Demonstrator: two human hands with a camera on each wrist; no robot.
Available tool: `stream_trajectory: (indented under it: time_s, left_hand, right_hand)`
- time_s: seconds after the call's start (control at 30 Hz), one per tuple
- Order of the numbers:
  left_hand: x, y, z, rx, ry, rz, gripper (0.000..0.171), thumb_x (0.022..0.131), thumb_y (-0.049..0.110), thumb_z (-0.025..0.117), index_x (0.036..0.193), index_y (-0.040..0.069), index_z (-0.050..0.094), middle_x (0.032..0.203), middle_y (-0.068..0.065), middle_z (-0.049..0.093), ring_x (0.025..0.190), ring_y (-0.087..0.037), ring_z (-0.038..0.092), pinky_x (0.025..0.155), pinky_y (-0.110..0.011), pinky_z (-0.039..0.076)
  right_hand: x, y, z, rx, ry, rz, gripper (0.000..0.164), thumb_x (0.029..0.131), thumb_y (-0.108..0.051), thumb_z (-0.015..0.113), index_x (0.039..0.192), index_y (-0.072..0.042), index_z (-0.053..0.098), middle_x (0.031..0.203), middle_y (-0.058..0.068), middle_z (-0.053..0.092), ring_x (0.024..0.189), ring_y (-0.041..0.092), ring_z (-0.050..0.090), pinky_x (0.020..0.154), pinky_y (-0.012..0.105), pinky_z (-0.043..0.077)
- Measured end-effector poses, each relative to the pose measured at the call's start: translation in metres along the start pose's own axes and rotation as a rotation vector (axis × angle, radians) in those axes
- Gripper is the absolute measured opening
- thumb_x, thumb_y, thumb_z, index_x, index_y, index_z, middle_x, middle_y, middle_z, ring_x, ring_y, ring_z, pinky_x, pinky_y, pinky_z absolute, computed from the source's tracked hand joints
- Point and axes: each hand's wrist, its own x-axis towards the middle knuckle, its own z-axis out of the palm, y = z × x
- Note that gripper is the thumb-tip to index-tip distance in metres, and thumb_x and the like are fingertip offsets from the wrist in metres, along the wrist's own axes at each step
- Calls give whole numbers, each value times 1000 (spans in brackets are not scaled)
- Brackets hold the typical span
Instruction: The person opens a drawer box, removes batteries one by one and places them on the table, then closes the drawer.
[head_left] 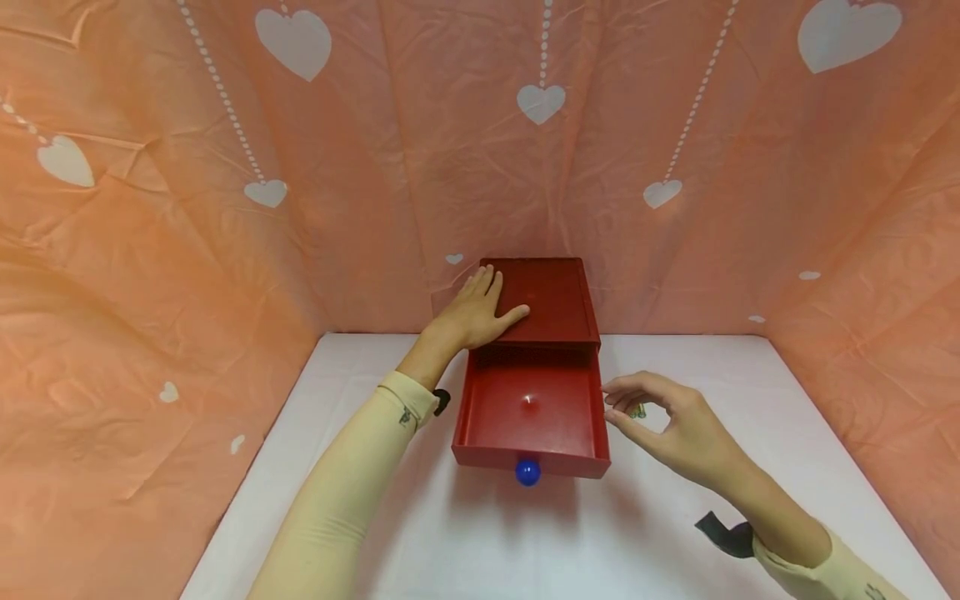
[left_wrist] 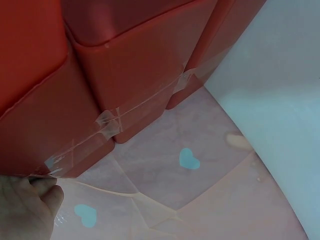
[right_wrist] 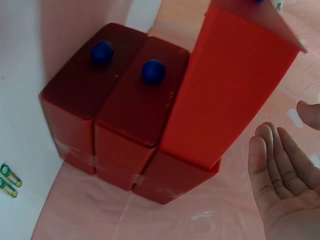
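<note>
A red drawer cabinet [head_left: 555, 300] stands against the back wall, its top drawer [head_left: 491, 417] pulled out. No object lies in that drawer, and a blue ball knob [head_left: 528, 472] sits on its front. Spread across the cabinet top's left part, my left hand [head_left: 476, 315] rests with straight fingers. My right hand [head_left: 678, 425] hovers by the drawer's right wall, fingers loosely bent and holding nothing. In the right wrist view the same hand [right_wrist: 287, 185] appears beside the pulled-out drawer. Two lower drawers with blue knobs [right_wrist: 153, 72] are pushed in there.
Two small green-and-yellow batteries [right_wrist: 9, 180] lie on the white tabletop [head_left: 420, 533] right of the cabinet, partly hidden behind my right hand in the head view. Clear tape [left_wrist: 110, 122] runs along the cabinet's side. Orange-pink cloth [head_left: 450, 125] with white hearts encloses the table's back and sides.
</note>
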Motion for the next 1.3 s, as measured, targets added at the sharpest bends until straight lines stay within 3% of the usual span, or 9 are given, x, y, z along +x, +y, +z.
stream_trajectory:
  time_s: [0.33, 0.67, 0.77, 0.93, 1.2, 1.3]
  left_hand:
    - [0, 0, 0, 3, 2, 4, 95, 109, 72, 33, 173, 7, 5, 181, -12, -3, 167, -24, -8, 135, -38, -2]
    - [0, 0, 0, 8, -1, 5, 95, 109, 71, 32, 173, 7, 4, 181, -12, -4, 167, -24, -9, 135, -38, -3]
    - [1, 0, 1, 10, -1, 6, 95, 109, 71, 32, 173, 7, 4, 181, -12, -4, 167, -24, -9, 134, -37, -3]
    - [0, 0, 0, 5, -1, 8, 95, 109, 72, 32, 173, 7, 5, 181, -12, -4, 167, -24, -9, 135, -37, -3]
    - [-1, 1, -1, -4, -5, 3, 95, 109, 71, 32, 173, 7, 5, 181, -12, -4, 167, -24, -9, 135, -38, -2]
    - [-1, 1, -1, 2, -2, 5, 95, 109, 71, 32, 173, 6, 5, 181, -12, -3, 167, -25, -8, 135, -40, -1]
  right_hand:
    - [-8, -22, 5, 59, -14, -95, 41, 84, 2, 90, 119, -14, 77, 104, -4, 77, 89, 6, 69, 85, 16, 56]
    - [-21, -38, 17, 117, -83, -158, 40, 86, -2, 89, 121, -17, 76, 105, -12, 74, 91, 5, 68, 85, 19, 58]
    - [-23, -40, 22, 121, -44, -236, 27, 95, -17, 85, 120, -15, 77, 106, -8, 75, 91, 8, 68, 88, 17, 57]
    - [-26, -43, 26, 137, 14, -351, 29, 95, -16, 85, 122, -11, 76, 107, -1, 75, 92, 12, 69, 87, 17, 58]
    - [-35, -46, 36, 210, -47, -378, 37, 92, -6, 86, 126, -12, 74, 109, -2, 76, 94, 13, 70, 85, 20, 59]
    - [-39, -48, 41, 234, -95, -336, 43, 88, 0, 88, 127, -14, 73, 111, -4, 76, 95, 12, 71, 86, 20, 60]
